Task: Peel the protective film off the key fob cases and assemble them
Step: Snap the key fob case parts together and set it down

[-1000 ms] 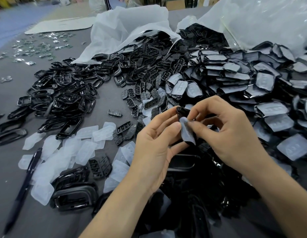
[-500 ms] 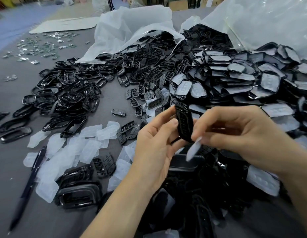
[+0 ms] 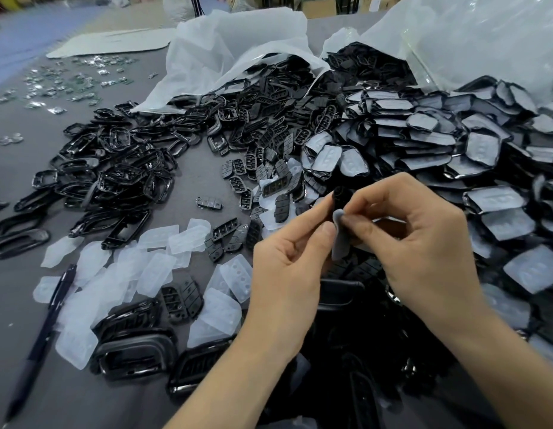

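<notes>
The black key fob case [image 3: 339, 195] stands on edge above the table's near middle, gripped between the thumb and forefinger of the left hand [image 3: 287, 274]. The right hand [image 3: 424, 252] pinches the pale film [image 3: 340, 239], which hangs just beside the case. Peeled films [image 3: 114, 274] and a pen [image 3: 46, 320] lie near left — film-covered cases [image 3: 454, 144] crowd the right. Bare grey table [image 3: 194, 178] runs between the heaps — a narrow open lane.

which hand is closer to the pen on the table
Left. The left hand sits to the right of the pen, across the loose films; the right hand is farther right beyond it.
</notes>
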Available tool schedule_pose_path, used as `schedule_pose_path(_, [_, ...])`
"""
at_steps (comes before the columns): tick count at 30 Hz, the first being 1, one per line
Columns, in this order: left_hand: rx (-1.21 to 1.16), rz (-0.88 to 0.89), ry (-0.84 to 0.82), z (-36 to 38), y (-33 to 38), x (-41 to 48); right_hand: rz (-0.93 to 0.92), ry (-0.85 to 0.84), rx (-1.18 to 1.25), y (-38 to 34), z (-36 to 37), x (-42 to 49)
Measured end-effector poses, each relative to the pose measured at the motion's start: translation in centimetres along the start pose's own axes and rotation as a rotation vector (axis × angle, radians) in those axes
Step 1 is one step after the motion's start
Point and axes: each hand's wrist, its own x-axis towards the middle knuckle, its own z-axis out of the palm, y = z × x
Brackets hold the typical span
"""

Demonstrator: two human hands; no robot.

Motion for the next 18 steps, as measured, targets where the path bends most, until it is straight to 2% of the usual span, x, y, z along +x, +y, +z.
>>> schedule_pose_path(6, [0.096, 0.054, -0.015, 0.0, 0.2, 0.0, 0.166, -0.039, 0.11, 0.3, -0.5, 0.5])
schedule_pose_path(14, [0.21, 0.091, -0.094, 0.1, 0.9, -0.4, 0.356, -0.186, 0.296, 0.5, -1.5, 1.0])
schedule_pose_path(18, [0.224, 0.078, -0.101, 0.2, 0.7, -0.5, 0.376, -0.236, 0.299, 0.3, -1.5, 1.1])
